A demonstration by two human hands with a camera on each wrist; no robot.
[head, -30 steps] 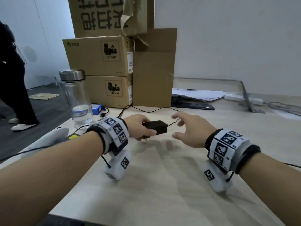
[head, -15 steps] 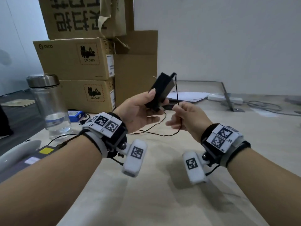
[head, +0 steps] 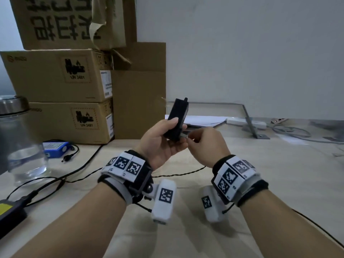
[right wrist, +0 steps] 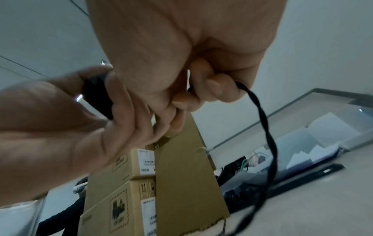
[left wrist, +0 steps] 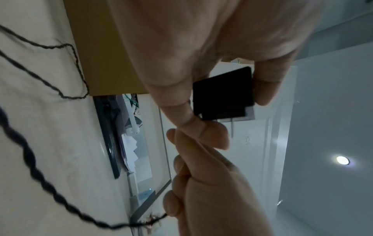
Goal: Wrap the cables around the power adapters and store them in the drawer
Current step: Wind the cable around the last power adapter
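Observation:
A small black power adapter stands tilted upright above the table, gripped by my left hand between thumb and fingers; it also shows as a black block in the left wrist view. My right hand sits just right of its lower end and pinches the thin twisted black cable. The cable hangs down from my fist and trails over the table toward the boxes. No drawer is in view.
Stacked cardboard boxes stand at the back left. A glass bottle with a metal lid, a blue battery pack and another black adapter lie at the left. Papers and a power strip are behind.
My left hand lifted the adapter off the table and turned it upright. My right hand closed on the cable, then moved in to the adapter's lower end.

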